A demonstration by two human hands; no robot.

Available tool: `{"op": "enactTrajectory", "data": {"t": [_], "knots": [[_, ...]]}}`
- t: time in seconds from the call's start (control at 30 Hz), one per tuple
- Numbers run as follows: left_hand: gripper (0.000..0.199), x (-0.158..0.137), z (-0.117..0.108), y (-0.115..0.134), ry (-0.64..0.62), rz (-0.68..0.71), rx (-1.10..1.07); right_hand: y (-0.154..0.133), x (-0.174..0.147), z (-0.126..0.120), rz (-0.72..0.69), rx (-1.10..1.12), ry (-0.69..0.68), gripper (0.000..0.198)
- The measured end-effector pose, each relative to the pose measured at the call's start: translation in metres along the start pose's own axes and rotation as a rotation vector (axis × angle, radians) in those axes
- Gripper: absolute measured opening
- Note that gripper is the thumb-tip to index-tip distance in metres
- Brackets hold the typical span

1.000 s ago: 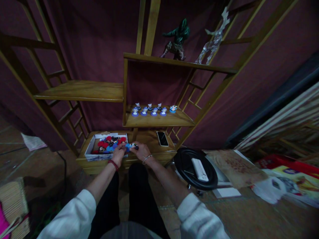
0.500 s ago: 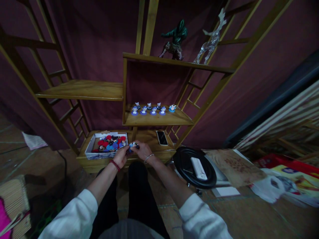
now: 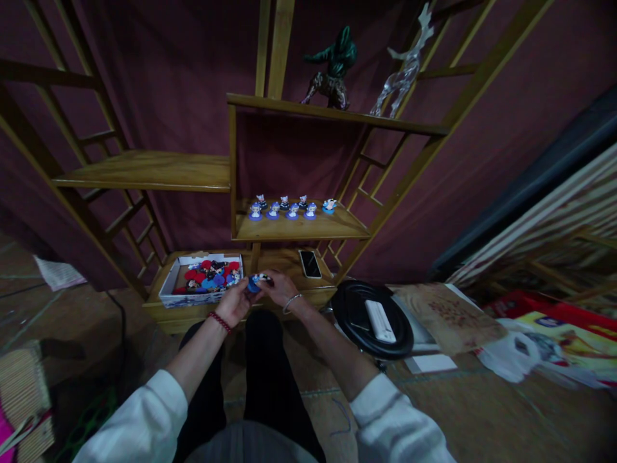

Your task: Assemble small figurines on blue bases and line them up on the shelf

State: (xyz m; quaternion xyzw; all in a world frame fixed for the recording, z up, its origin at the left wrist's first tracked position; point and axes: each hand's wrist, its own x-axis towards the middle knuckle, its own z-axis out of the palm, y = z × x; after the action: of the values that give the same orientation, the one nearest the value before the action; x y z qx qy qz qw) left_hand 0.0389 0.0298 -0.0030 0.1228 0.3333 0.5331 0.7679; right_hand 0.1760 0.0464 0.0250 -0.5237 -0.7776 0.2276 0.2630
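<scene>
Between my two hands is a small figurine (image 3: 255, 281) with a blue base and a white and dark top. My left hand (image 3: 236, 303) grips its blue base from the left. The fingers of my right hand (image 3: 281, 289) pinch its upper part from the right. Just left of my hands, an open cardboard box (image 3: 168, 297) holds a jumble of red, blue and black figurines (image 3: 212, 276). On the shelf above stand several figurines with purple bases (image 3: 274, 211), a back row of dark-based ones (image 3: 284, 202), and a blue-based one (image 3: 330, 206) at the right.
A phone (image 3: 310, 264) lies on the low wooden ledge (image 3: 270, 260). The upper shelf (image 3: 332, 115) carries a green figure (image 3: 337, 67) and a clear deer ornament (image 3: 402, 71). Right of my legs sits a round black stool (image 3: 347, 321) with a white box (image 3: 380, 321) on it.
The figurine has turned in my fingers, and more of its blue base shows. Both hands stay on it. The whole view has shifted slightly.
</scene>
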Motion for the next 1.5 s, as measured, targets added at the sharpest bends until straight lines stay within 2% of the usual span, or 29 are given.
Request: {"op": "enactTrajectory", "data": {"t": [0.2, 0.5, 0.67, 0.87, 1.13, 1.5], "knots": [[0.015, -0.004, 0.006, -0.002, -0.042, 0.010, -0.049, 0.005, 0.000, -0.001, 0.025, 0.089, 0.027, 0.023], [0.019, -0.012, 0.015, 0.004, 0.012, -0.035, -0.060, 0.004, 0.003, -0.006, 0.075, 0.147, 0.080, 0.023], [0.020, -0.016, 0.017, 0.004, -0.053, -0.050, -0.077, 0.006, 0.002, -0.011, 0.058, 0.164, 0.077, 0.024], [0.021, -0.014, 0.018, 0.000, -0.054, -0.090, -0.147, 0.011, 0.001, -0.016, 0.066, 0.165, 0.052, 0.025], [0.023, -0.016, 0.020, -0.007, -0.092, -0.034, -0.123, 0.015, 0.000, -0.022, 0.057, 0.094, 0.017, 0.024], [0.015, -0.015, 0.014, -0.012, -0.169, -0.031, -0.153, 0.022, 0.004, -0.019, 0.087, 0.265, 0.021, 0.023]]}}
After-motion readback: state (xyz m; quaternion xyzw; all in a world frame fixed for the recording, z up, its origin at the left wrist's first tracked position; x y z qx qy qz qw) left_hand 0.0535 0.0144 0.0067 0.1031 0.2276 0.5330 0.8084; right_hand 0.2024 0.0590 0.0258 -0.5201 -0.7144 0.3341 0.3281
